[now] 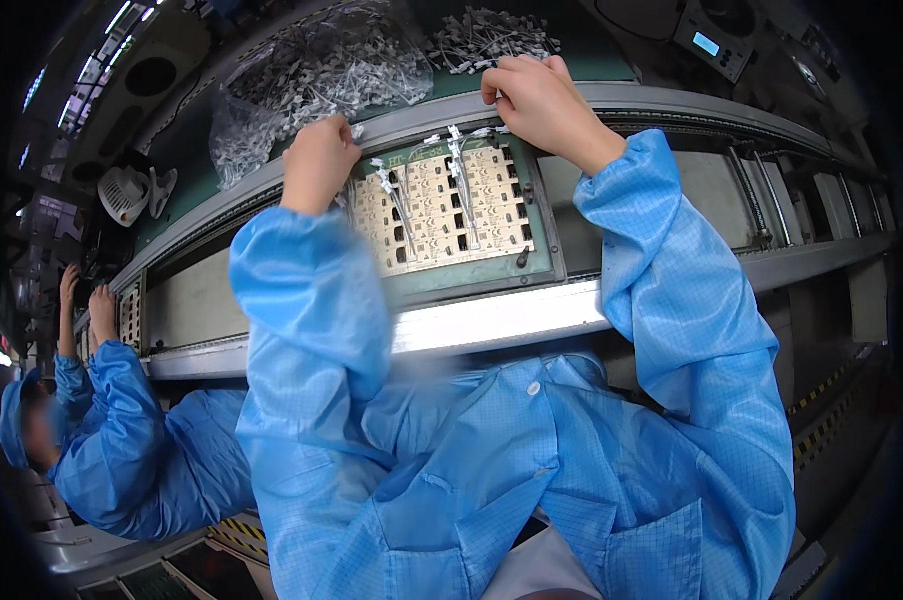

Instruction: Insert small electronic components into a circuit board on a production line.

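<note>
A panel of pale circuit boards lies in a green carrier on the conveyor before me. Thin white cables with plug ends stretch across the boards in two places. My left hand is over the panel's far left corner, its fingers curled together; a small white piece shows beside the fingertips. Above the far right corner, my right hand has its fingers bent and closed, close to a white connector end. What either hand pinches is hidden by the fingers.
Beyond the rail, a clear plastic bag holds many white cables, with a loose cable pile alongside. A small white fan stands far left. Another person in blue works at the line on my left.
</note>
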`<state>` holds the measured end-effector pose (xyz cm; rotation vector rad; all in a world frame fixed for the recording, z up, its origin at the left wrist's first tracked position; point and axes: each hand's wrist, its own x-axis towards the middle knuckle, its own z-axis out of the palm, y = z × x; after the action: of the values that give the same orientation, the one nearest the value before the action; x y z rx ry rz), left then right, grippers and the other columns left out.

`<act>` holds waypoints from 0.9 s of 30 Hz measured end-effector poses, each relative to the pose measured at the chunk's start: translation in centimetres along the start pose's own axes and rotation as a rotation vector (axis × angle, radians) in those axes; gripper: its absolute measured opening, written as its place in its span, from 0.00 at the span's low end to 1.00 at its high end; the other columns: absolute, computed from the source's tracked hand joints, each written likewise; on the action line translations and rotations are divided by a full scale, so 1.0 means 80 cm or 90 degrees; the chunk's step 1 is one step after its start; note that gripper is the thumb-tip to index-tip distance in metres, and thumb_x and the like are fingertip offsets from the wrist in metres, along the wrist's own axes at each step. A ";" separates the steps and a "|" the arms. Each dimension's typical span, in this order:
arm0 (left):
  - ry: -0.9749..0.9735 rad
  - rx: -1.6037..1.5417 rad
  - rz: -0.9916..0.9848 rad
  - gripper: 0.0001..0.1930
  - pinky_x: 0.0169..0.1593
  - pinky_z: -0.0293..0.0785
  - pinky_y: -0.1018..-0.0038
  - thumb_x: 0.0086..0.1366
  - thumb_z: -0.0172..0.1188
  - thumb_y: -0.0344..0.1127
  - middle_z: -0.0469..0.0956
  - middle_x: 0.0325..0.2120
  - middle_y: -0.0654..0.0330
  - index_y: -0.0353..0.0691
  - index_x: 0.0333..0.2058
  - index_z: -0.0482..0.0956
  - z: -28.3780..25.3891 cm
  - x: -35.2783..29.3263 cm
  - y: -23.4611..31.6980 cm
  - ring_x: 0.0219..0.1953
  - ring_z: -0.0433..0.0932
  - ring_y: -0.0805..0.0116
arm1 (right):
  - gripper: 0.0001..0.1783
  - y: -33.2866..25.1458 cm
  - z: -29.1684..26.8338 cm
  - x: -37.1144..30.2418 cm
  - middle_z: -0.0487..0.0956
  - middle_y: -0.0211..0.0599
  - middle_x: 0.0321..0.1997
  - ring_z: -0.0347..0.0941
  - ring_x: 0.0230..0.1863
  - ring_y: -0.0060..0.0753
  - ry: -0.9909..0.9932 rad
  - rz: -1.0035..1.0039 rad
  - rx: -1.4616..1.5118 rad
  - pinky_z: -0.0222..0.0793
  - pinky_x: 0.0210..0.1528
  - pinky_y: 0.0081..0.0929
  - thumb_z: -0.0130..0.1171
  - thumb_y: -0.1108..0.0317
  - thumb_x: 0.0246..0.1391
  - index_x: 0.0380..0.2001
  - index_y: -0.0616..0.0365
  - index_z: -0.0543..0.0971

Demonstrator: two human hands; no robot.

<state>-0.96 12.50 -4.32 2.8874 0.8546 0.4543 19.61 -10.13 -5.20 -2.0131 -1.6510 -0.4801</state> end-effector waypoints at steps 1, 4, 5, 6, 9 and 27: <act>-0.003 0.001 0.005 0.09 0.41 0.77 0.62 0.55 0.64 0.32 0.82 0.31 0.50 0.38 0.35 0.80 -0.003 -0.002 -0.003 0.36 0.83 0.51 | 0.06 0.000 0.001 -0.001 0.75 0.29 0.35 0.72 0.45 0.35 0.001 0.006 0.000 0.57 0.51 0.36 0.53 0.74 0.55 0.33 0.51 0.78; -0.034 -0.145 0.207 0.05 0.41 0.76 0.63 0.59 0.60 0.24 0.77 0.32 0.51 0.35 0.35 0.79 -0.012 -0.017 0.001 0.37 0.79 0.49 | 0.06 0.003 0.008 -0.002 0.75 0.29 0.34 0.73 0.45 0.35 -0.005 0.010 0.010 0.57 0.51 0.36 0.53 0.75 0.55 0.33 0.51 0.78; -0.038 -0.145 0.208 0.05 0.41 0.76 0.63 0.59 0.60 0.24 0.77 0.32 0.51 0.35 0.35 0.79 -0.012 -0.013 0.005 0.37 0.79 0.49 | 0.06 0.007 0.010 -0.004 0.75 0.29 0.34 0.72 0.45 0.34 -0.016 0.020 0.000 0.57 0.51 0.36 0.53 0.75 0.55 0.33 0.51 0.78; -0.037 -0.139 0.238 0.05 0.41 0.76 0.62 0.60 0.60 0.25 0.77 0.33 0.51 0.36 0.36 0.80 -0.015 -0.013 0.007 0.37 0.79 0.49 | 0.06 0.008 0.011 -0.003 0.75 0.29 0.34 0.72 0.45 0.34 -0.030 0.020 -0.007 0.57 0.51 0.36 0.54 0.75 0.55 0.33 0.52 0.78; -0.039 -0.120 0.258 0.05 0.42 0.76 0.61 0.60 0.61 0.26 0.77 0.33 0.53 0.37 0.36 0.81 -0.018 -0.014 0.011 0.37 0.79 0.49 | 0.06 0.008 0.012 -0.002 0.75 0.30 0.34 0.72 0.44 0.35 -0.015 0.012 -0.006 0.57 0.51 0.35 0.54 0.75 0.55 0.33 0.52 0.78; -0.062 -0.230 0.245 0.06 0.44 0.78 0.61 0.61 0.61 0.25 0.82 0.34 0.50 0.35 0.36 0.84 -0.019 -0.021 0.010 0.36 0.82 0.49 | 0.05 -0.032 -0.001 -0.001 0.75 0.27 0.33 0.72 0.41 0.30 0.037 -0.063 0.044 0.57 0.50 0.33 0.55 0.76 0.56 0.33 0.53 0.78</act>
<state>-2.33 10.92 -3.17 2.6966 0.1718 0.4390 17.05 -9.83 -4.82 -1.8570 -1.7146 -0.5051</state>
